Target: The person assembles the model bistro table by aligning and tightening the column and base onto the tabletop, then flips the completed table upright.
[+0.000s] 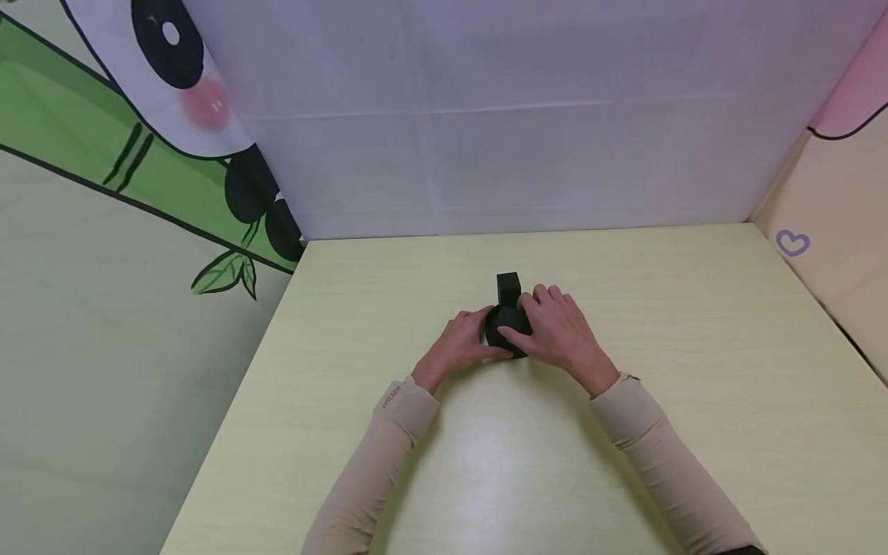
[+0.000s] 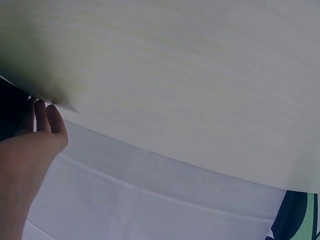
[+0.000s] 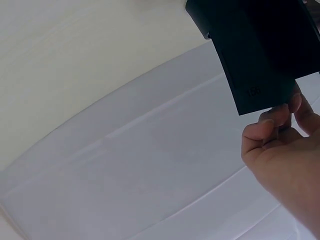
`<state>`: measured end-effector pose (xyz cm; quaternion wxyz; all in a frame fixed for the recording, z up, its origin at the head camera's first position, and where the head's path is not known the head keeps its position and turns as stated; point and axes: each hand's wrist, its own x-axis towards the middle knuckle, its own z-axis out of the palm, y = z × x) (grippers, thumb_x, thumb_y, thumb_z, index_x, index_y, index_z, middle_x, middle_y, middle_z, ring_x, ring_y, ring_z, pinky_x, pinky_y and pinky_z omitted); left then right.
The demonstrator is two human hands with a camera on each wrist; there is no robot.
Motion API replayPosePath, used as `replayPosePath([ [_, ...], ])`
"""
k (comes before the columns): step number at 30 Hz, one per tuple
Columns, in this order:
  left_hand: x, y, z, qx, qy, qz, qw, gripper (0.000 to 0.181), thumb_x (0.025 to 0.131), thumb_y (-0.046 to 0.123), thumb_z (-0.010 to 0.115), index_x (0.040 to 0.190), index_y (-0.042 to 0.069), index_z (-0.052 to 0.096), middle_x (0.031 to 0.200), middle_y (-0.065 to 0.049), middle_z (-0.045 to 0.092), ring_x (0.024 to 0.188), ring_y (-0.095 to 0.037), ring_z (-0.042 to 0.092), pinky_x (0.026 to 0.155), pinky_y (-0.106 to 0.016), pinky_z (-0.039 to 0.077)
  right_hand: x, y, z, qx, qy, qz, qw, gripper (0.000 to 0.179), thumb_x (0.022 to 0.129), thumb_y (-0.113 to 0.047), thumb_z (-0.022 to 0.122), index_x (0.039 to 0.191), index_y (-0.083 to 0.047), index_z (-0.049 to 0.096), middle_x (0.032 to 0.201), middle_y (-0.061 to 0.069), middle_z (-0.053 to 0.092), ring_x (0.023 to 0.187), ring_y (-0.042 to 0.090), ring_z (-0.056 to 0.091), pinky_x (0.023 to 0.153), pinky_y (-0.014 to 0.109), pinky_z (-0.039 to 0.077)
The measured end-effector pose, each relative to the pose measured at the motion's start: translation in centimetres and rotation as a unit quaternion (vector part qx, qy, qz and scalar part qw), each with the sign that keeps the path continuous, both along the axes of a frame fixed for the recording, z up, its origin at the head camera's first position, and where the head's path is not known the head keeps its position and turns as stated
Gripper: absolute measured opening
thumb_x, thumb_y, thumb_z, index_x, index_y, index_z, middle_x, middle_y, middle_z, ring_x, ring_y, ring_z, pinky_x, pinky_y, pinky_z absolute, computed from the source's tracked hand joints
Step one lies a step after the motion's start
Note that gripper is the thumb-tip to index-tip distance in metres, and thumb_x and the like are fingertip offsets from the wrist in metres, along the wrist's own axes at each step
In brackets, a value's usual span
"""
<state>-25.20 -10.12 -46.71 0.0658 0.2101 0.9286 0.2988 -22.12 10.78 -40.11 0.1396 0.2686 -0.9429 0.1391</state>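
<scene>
A black object (image 1: 509, 290) with a rounded lower part and a square block rising at its far side stands on the pale table, a little right of the middle. My left hand (image 1: 459, 341) holds its rounded part from the left, thumb at the near side and fingers behind. From the right, my right hand (image 1: 560, 330) grips it, with the thumb across the front and the index finger by the block. In the right wrist view the black object (image 3: 252, 65) shows a flat face with small, hard-to-read marks. The left wrist view shows only a dark edge beside the left hand (image 2: 40, 145).
The pale wood-grain table (image 1: 486, 493) spreads around both forearms. A lilac cloth backdrop (image 1: 486, 154) hangs along its far edge. Printed cloth with green bamboo (image 1: 180, 185) borders the left, and a beige panel (image 1: 832, 200) with a small heart stands at the right.
</scene>
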Motion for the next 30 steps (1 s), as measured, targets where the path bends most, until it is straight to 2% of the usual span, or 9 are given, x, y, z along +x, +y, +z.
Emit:
replayPosePath([
  [4, 0.02, -0.03, -0.14, 0.000, 0.001, 0.002, 1.0000, 0.086, 0.085, 0.050, 0.085, 0.154, 0.012, 0.048, 0.140, -0.006, 0.062, 0.128, -0.032, 0.050, 0.107, -0.050, 0.040, 0.13, -0.12, -0.22, -0.010, 0.007, 0.001, 0.9999, 0.041, 0.091, -0.039, 0.077, 0.095, 0.000, 0.065, 0.084, 0.012, 0.053, 0.078, 0.030, 0.049, 0.066, 0.041, 0.043],
  [7, -0.03, -0.01, -0.18, -0.005, 0.002, 0.001, 1.0000, 0.088, 0.085, 0.050, 0.084, 0.155, 0.012, 0.047, 0.142, -0.007, 0.061, 0.129, -0.033, 0.050, 0.108, -0.051, 0.039, 0.26, -0.26, -0.31, -0.010, 0.005, -0.001, 0.9999, 0.044, 0.090, -0.043, 0.078, 0.092, -0.002, 0.064, 0.082, 0.010, 0.051, 0.077, 0.029, 0.048, 0.065, 0.040, 0.042],
  [9, -0.06, 0.03, -0.17, -0.011, 0.003, 0.001, 0.9999, 0.090, 0.085, 0.050, 0.085, 0.156, 0.011, 0.045, 0.144, -0.008, 0.060, 0.129, -0.033, 0.050, 0.108, -0.051, 0.039, 0.33, -0.29, -0.31, -0.009, 0.003, 0.002, 0.9999, 0.045, 0.090, -0.044, 0.078, 0.097, -0.001, 0.066, 0.085, 0.011, 0.053, 0.080, 0.030, 0.049, 0.067, 0.041, 0.043],
  [13, -0.09, 0.07, -0.14, -0.021, 0.002, 0.003, 0.9998, 0.094, 0.084, 0.050, 0.085, 0.157, 0.009, 0.043, 0.145, -0.010, 0.058, 0.130, -0.033, 0.050, 0.109, -0.051, 0.040, 0.36, -0.25, -0.26, -0.008, 0.004, 0.032, 0.9995, 0.043, 0.090, -0.033, 0.074, 0.116, 0.000, 0.068, 0.093, 0.015, 0.057, 0.086, 0.032, 0.052, 0.073, 0.044, 0.044],
  [15, -0.07, 0.07, -0.14, -0.024, 0.001, 0.004, 0.9997, 0.095, 0.084, 0.051, 0.084, 0.158, 0.009, 0.042, 0.146, -0.010, 0.058, 0.130, -0.032, 0.050, 0.109, -0.051, 0.040, 0.35, -0.27, -0.28, -0.006, 0.006, 0.046, 0.9989, 0.043, 0.091, -0.030, 0.074, 0.120, 0.000, 0.066, 0.096, 0.016, 0.058, 0.087, 0.033, 0.052, 0.074, 0.045, 0.044],
  [22, -0.17, 0.10, -0.22, -0.027, 0.002, 0.004, 0.9996, 0.094, 0.085, 0.052, 0.083, 0.158, 0.009, 0.042, 0.144, -0.009, 0.059, 0.130, -0.032, 0.050, 0.109, -0.050, 0.039, 0.39, -0.28, -0.21, -0.002, -0.003, 0.045, 0.9990, 0.054, 0.091, -0.046, 0.079, 0.115, 0.000, 0.065, 0.097, 0.014, 0.058, 0.088, 0.031, 0.052, 0.077, 0.045, 0.044],
  [27, -0.24, 0.12, -0.22, -0.029, 0.008, 0.005, 0.9995, 0.093, 0.085, 0.052, 0.084, 0.157, 0.010, 0.043, 0.140, -0.009, 0.061, 0.126, -0.031, 0.052, 0.106, -0.048, 0.042, 0.37, -0.17, -0.21, -0.004, -0.002, 0.056, 0.9984, 0.049, 0.092, -0.039, 0.078, 0.120, -0.002, 0.066, 0.099, 0.015, 0.059, 0.089, 0.032, 0.052, 0.076, 0.046, 0.044],
  [30, -0.19, 0.11, -0.17, -0.025, 0.007, 0.006, 0.9996, 0.093, 0.085, 0.050, 0.084, 0.157, 0.009, 0.043, 0.140, -0.010, 0.062, 0.126, -0.031, 0.052, 0.106, -0.049, 0.042, 0.32, -0.21, -0.43, -0.009, 0.004, 0.060, 0.9981, 0.046, 0.092, -0.039, 0.078, 0.117, -0.001, 0.066, 0.098, 0.015, 0.059, 0.088, 0.032, 0.053, 0.075, 0.045, 0.044],
])
